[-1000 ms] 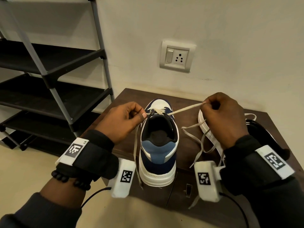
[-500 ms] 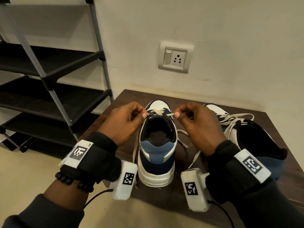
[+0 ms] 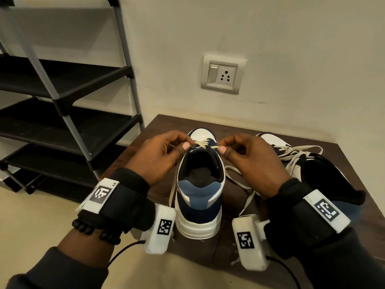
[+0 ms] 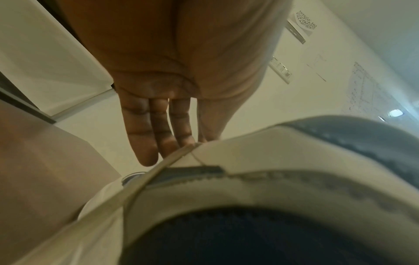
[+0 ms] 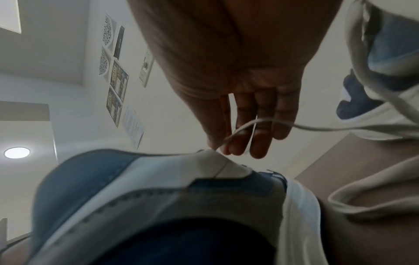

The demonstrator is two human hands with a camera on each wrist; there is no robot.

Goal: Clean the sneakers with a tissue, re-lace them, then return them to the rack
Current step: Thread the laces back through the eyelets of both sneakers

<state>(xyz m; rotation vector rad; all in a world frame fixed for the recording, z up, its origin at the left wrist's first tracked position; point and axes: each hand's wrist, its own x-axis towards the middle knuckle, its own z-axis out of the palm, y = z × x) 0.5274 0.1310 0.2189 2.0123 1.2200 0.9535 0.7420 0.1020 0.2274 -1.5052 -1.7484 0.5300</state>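
The left hand [image 3: 158, 155] pinches one end of the lace [image 3: 205, 145] between thumb and forefinger at the top left eyelet of the near sneaker [image 3: 199, 190]. The right hand [image 3: 248, 161] pinches the other end at the top right eyelet, with slack trailing down its near side to the counter [image 3: 352, 230]. This sneaker stands heel toward the person at the near edge of the counter. Its lace appears to have reached the topmost holes, so the threading on it looks almost complete; a knot is not yet tied.

The second sneaker [image 3: 325, 178] sits just to the right, and its lace [image 3: 298, 152] lies loose over the tongue, so it likely needs finishing too. No tissue is in view. The rack [image 3: 62, 105] stands to the left with bare shelves, so returning both shoes remains.
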